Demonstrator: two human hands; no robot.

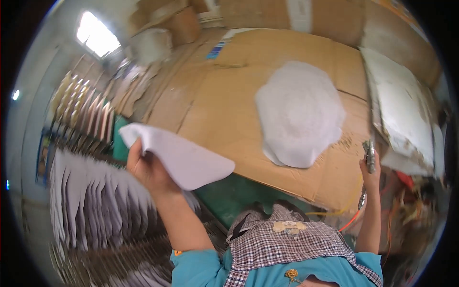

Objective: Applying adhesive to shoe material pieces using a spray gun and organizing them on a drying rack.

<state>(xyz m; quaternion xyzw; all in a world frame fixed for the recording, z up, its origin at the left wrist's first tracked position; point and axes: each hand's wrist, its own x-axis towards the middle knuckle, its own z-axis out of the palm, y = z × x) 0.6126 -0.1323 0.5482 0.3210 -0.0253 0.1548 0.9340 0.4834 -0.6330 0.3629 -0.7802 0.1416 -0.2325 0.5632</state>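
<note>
My left hand (152,168) is closed on the edge of a pale lilac, thin flexible cut piece (193,160) with rounded corners, held up left of the cardboard. The piece curls over near my fingers. On the right, my right hand (370,174) is wrapped round a metal spray gun (370,157) whose orange hose (350,223) runs down toward my apron. Between the two hands, a whitish rounded pile of overlapping flat pieces (301,112) lies on the cardboard-covered table (224,105).
To the left stands a rack hung with many lilac pieces (91,201), close to my left forearm. Another rack of light pieces (81,105) is behind it. A white-topped stack (401,110) borders the cardboard at right. Cartons (177,24) sit at the back.
</note>
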